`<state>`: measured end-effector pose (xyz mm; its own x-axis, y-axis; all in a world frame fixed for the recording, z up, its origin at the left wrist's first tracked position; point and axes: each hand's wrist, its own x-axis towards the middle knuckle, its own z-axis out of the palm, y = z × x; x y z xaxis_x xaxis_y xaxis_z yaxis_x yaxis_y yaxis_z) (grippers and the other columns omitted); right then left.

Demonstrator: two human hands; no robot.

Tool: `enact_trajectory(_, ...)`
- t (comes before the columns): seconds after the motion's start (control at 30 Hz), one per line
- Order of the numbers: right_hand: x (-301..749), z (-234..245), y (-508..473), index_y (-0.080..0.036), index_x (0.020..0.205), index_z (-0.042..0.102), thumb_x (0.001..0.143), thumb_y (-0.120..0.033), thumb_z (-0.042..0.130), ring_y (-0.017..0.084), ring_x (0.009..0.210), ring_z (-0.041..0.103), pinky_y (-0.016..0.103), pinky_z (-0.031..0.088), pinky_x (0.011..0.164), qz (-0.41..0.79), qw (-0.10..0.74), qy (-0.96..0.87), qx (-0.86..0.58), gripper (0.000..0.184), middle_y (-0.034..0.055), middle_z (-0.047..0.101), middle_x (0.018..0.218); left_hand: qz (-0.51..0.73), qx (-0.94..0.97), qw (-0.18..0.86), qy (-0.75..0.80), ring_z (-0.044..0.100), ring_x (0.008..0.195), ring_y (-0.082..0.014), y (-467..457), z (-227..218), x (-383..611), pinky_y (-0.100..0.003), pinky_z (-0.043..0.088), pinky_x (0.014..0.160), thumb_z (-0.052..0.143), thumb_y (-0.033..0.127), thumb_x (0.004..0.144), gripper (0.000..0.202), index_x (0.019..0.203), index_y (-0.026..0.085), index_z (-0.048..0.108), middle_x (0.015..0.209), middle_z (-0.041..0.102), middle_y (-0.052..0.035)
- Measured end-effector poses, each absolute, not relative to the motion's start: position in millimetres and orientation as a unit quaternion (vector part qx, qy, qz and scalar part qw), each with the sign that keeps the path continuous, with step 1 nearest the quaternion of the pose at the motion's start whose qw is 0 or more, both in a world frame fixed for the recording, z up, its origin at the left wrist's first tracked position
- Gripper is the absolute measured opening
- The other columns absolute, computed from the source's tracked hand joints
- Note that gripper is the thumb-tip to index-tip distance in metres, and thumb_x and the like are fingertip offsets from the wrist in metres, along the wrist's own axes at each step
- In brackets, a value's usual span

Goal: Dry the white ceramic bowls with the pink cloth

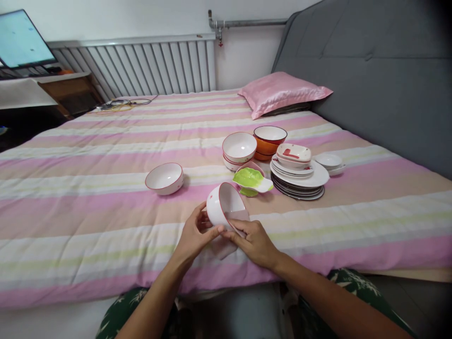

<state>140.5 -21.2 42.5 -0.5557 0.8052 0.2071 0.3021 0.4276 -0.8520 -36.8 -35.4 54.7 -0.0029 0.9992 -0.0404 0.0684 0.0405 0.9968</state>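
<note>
At the left, a lone bowl sits upright on the striped bed, apart from the other dishes; it looks like glazed ceramic, hard and liable to chip at its thin red rim. Next comes the left hand, half closed, fingers curled around the outer wall of the tilted bowl, thumb by its lower rim. That bowl is held over the near part of the bed, its mouth turned to the right. It should handle as stiff, fairly light, slippery and breakable, so cradling the wall while pinching the rim seems the surest hold. The right hand is closed on the lower rim, fingers reaching into the mouth; a pale flap shows below, perhaps cloth or paper, though the hands hide too much to be certain. Farther right, the stacked bowls, green leaf-shaped dish and stacked plates look equally brittle, best supported from underneath.
</note>
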Motion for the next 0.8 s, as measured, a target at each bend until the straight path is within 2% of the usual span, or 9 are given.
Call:
enact_trajectory(0.13, 143.0, 48.2, -19.2, -0.018, 0.097, 0.062, 0.090, -0.031, 0.050, 0.016, 0.078, 0.060, 0.025, 0.044, 0.072, 0.374, 0.266, -0.832, -0.311, 0.019, 0.0015, 0.067, 0.084, 0.467, 0.499, 0.496, 0.536, 0.061, 0.098, -0.0270, -34.6, 51.9, -38.3, -0.035, 0.050, 0.079, 0.078, 0.035, 0.063, 0.073, 0.124, 0.013, 0.047, 0.112, 0.063, -0.0149)
enact_trajectory(0.23, 147.4, 46.6, -14.3, -0.018, 0.103, 0.061, 0.088, -0.030, 0.054, 0.019, 0.092, 0.060, 0.033, 0.041, 0.088, 0.321, 0.230, -0.871, -0.293, 0.020, 0.0046, 0.068, 0.096, 0.460, 0.491, 0.511, 0.535, 0.061, 0.098, -0.0271, -33.9, 51.8, -40.1, -0.035, 0.050, 0.079, 0.078, 0.035, 0.062, 0.075, 0.125, 0.012, 0.045, 0.111, 0.063, -0.0154)
enact_trajectory(0.33, 153.1, 43.2, -8.0, -0.022, 0.111, 0.059, 0.088, -0.030, 0.054, 0.020, 0.105, 0.057, 0.045, 0.025, 0.106, 0.273, 0.205, -0.894, -0.291, 0.025, 0.0045, 0.067, 0.109, 0.456, 0.493, 0.510, 0.538, 0.061, 0.097, -0.0270, -33.3, 52.8, -40.8, -0.035, 0.050, 0.079, 0.079, 0.035, 0.061, 0.076, 0.125, 0.012, 0.045, 0.110, 0.063, -0.0149)
enact_trajectory(0.4, 156.3, 41.6, -3.9, -0.023, 0.116, 0.058, 0.086, -0.033, 0.057, 0.023, 0.115, 0.052, 0.050, 0.015, 0.109, 0.237, 0.197, -0.902, -0.303, 0.031, 0.0054, 0.065, 0.116, 0.454, 0.491, 0.515, 0.536, 0.062, 0.096, -0.0266, -33.0, 53.2, -40.6, -0.034, 0.050, 0.079, 0.078, 0.035, 0.061, 0.075, 0.124, 0.013, 0.045, 0.109, 0.063, -0.0140)
enact_trajectory(0.47, 158.4, 40.7, -0.7, -0.022, 0.118, 0.057, 0.085, -0.037, 0.059, 0.026, 0.121, 0.047, 0.053, 0.010, 0.110, 0.208, 0.189, -0.906, -0.315, 0.037, 0.0072, 0.063, 0.119, 0.452, 0.489, 0.522, 0.533, 0.062, 0.095, -0.0256, -32.7, 52.9, -40.0, -0.034, 0.050, 0.079, 0.078, 0.035, 0.061, 0.075, 0.125, 0.014, 0.045, 0.107, 0.064, -0.0133)
enact_trajectory(0.6, 160.9, 40.0, 2.7, -0.020, 0.121, 0.055, 0.088, -0.036, 0.054, 0.026, 0.125, 0.044, 0.053, 0.013, 0.110, 0.202, 0.180, -0.907, -0.323, 0.037, 0.0092, 0.061, 0.122, 0.455, 0.477, 0.523, 0.539, 0.063, 0.093, -0.0250, -32.4, 50.9, -39.2, -0.035, 0.050, 0.079, 0.079, 0.034, 0.060, 0.078, 0.126, 0.015, 0.042, 0.104, 0.064, -0.0124)
enact_trajectory(0.7, 163.0, 41.0, 3.6, -0.022, 0.125, 0.053, 0.090, -0.025, 0.049, 0.024, 0.124, 0.044, 0.052, 0.018, 0.110, 0.225, 0.181, -0.907, -0.306, 0.036, 0.0075, 0.061, 0.123, 0.450, 0.476, 0.516, 0.551, 0.064, 0.091, -0.0247, -32.1, 48.4, -41.1, -0.036, 0.050, 0.078, 0.080, 0.034, 0.058, 0.079, 0.124, 0.016, 0.042, 0.101, 0.065, -0.0114)
enact_trajectory(0.8, 164.7, 42.2, 4.4, -0.022, 0.125, 0.053, 0.087, -0.017, 0.046, 0.023, 0.121, 0.047, 0.050, 0.020, 0.110, 0.238, 0.183, -0.908, -0.294, 0.039, 0.0067, 0.063, 0.120, 0.416, 0.491, 0.507, 0.574, 0.063, 0.084, -0.0224, -31.5, 46.1, -45.2, -0.034, 0.050, 0.073, 0.081, 0.032, 0.056, 0.067, 0.113, 0.013, 0.051, 0.094, 0.065, -0.0100)
